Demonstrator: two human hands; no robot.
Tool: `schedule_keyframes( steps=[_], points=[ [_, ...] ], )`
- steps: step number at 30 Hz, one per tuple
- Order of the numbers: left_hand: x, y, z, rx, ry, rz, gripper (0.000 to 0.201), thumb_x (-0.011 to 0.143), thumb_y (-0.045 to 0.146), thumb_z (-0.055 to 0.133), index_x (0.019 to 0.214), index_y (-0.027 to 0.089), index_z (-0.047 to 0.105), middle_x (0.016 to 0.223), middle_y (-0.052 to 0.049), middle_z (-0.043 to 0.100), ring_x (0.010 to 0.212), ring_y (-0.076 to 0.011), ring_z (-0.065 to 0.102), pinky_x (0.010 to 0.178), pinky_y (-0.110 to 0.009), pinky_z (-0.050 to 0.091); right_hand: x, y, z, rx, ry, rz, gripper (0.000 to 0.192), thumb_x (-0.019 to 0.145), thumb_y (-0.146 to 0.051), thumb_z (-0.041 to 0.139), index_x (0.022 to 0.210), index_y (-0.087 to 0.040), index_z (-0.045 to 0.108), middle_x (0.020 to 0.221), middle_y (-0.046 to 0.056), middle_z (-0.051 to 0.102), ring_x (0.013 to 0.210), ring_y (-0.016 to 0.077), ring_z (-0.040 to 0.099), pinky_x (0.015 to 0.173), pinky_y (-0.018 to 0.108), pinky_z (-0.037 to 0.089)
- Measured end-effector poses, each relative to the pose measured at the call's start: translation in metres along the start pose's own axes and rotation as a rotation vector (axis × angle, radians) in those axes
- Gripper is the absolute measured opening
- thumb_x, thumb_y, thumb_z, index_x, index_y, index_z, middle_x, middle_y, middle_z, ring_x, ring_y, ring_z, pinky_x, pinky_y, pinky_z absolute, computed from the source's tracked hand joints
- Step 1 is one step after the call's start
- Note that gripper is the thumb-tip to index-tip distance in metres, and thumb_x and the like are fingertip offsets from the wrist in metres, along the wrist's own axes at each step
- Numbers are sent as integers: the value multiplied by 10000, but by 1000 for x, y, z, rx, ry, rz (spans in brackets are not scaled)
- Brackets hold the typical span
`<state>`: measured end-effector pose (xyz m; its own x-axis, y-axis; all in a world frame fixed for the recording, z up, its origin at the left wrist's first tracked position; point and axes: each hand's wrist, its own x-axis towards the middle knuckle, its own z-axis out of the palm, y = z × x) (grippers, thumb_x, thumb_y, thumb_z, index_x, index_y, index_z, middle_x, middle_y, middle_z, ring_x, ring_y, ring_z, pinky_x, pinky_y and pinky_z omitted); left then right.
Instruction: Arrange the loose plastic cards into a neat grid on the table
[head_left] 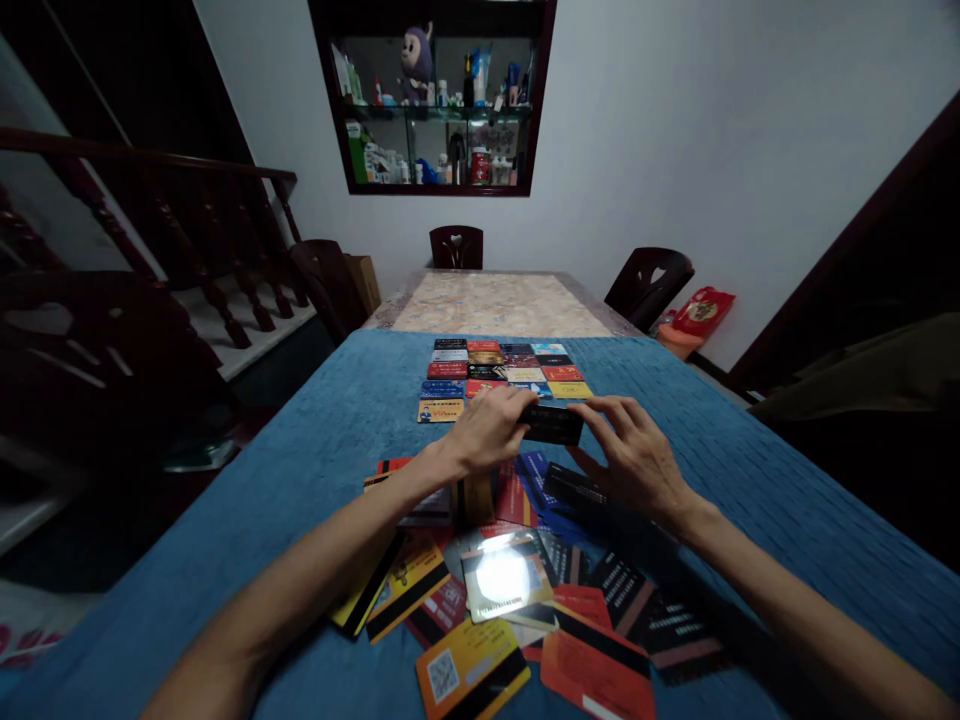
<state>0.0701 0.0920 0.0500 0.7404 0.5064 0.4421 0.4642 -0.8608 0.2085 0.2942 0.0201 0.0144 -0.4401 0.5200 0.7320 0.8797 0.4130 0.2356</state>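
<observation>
Both hands gripped one black card (553,423) at frame centre: left hand (487,430) pinching left end, right hand (637,455) right end. Beyond, card grid (501,375), four columns, roughly five rows. Loose card pile (525,590) on blue tabletop (787,480), lower centre; count unclear.

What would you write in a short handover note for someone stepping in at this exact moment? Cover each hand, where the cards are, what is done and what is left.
Left hand: pinching the left end of a black card, just above the blue cloth.
Right hand: fingers at the card's right end, steadying it.
Done: a grid of cards lies face up in neat rows on the far side of the hands; the black card sits at its near edge.
Left: a loose pile of cards, overlapping and many face down, lies near the person, unsorted.
</observation>
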Motion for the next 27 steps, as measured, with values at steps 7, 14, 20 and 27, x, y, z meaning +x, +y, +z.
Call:
schedule_keyframes(
  steps=[7, 14, 20, 27],
  points=[
    [19, 0, -21, 178, 28, 40, 380, 851, 117, 561, 1228, 150, 519, 1207, -145, 576, 1136, -283, 569, 940, -434, 507, 27, 20, 3, 61, -31, 21, 522, 895, -310, 570, 1399, -223, 466, 1161, 160, 587, 1068, 350, 520, 877, 520, 483],
    [28, -17, -34, 256, 62, 21, 370, 856, 157, 580, 1221, 127, 520, 1184, -124, 583, 1111, -273, 573, 933, -393, 487, 54, 34, 17, 51, -6, -29, 489, 907, -306, 557, 1382, -227, 471, 1166, 145, 579, 1044, 329, 517, 876, 487, 473],
    [33, -45, -39, 373, 64, 40, 386, 861, 118, 540, 1244, 154, 508, 1222, -133, 588, 1122, -269, 566, 890, -383, 483, 79, 43, 40, 85, -36, -36, 450, 897, -335, 570, 1328, -216, 514, 1115, 137, 590, 1027, 322, 510, 875, 484, 468],
    [37, -88, -44, 466, 3, 38, 356, 874, 154, 545, 1228, 124, 521, 1231, -144, 609, 1137, -278, 561, 941, -400, 449, 109, 49, 75, 130, -71, -98, 402, 884, -327, 573, 1261, -187, 549, 1102, 144, 600, 986, 305, 507, 847, 453, 476]
  ],
)
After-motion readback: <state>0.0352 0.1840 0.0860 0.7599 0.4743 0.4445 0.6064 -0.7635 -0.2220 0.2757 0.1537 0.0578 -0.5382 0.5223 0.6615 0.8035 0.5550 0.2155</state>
